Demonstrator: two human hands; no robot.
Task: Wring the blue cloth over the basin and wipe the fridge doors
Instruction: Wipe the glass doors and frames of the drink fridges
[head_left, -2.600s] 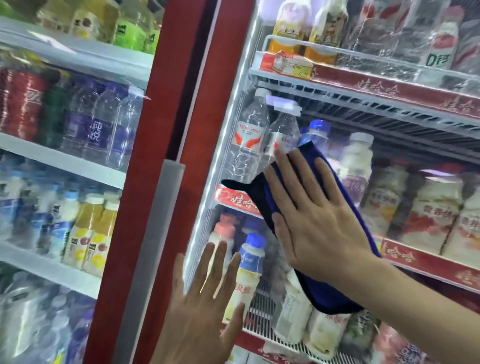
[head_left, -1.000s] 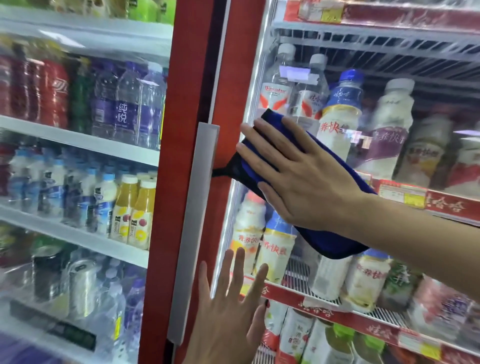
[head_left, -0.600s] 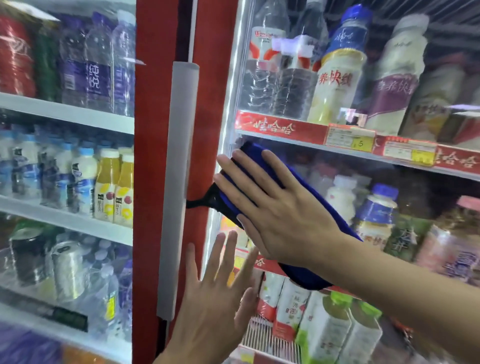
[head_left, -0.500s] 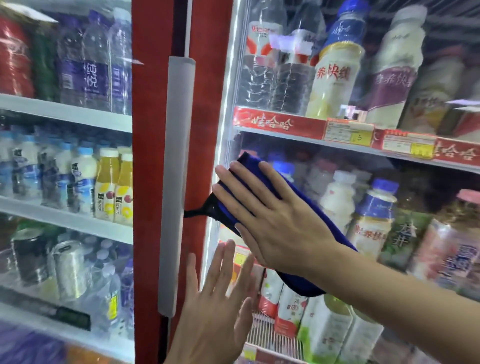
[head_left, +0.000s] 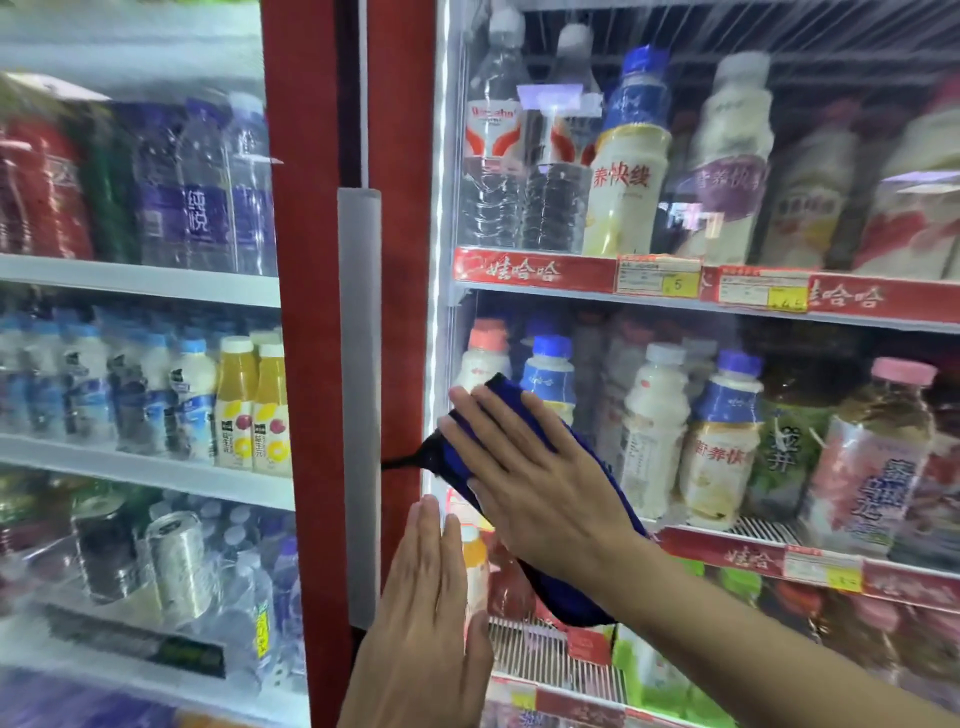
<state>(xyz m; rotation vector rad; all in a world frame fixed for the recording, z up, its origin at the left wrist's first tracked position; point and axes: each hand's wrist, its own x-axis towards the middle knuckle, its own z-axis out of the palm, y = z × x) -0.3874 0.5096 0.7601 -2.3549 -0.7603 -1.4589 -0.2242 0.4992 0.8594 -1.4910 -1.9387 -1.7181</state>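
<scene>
Both flat-fingered: left hand touches fridge door, right hand presses blue cloth.

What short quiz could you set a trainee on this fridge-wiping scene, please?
1. True or false: the right hand presses the blue cloth flat against the glass of the right-hand fridge door.
2. The left hand is: A) gripping a bottle; B) flat with straight fingers at the door's edge, below the cloth; C) wringing the cloth.
3. Fill in: that door's frame is coloured ___.

Key: 1 true; 2 B; 3 red.
</scene>
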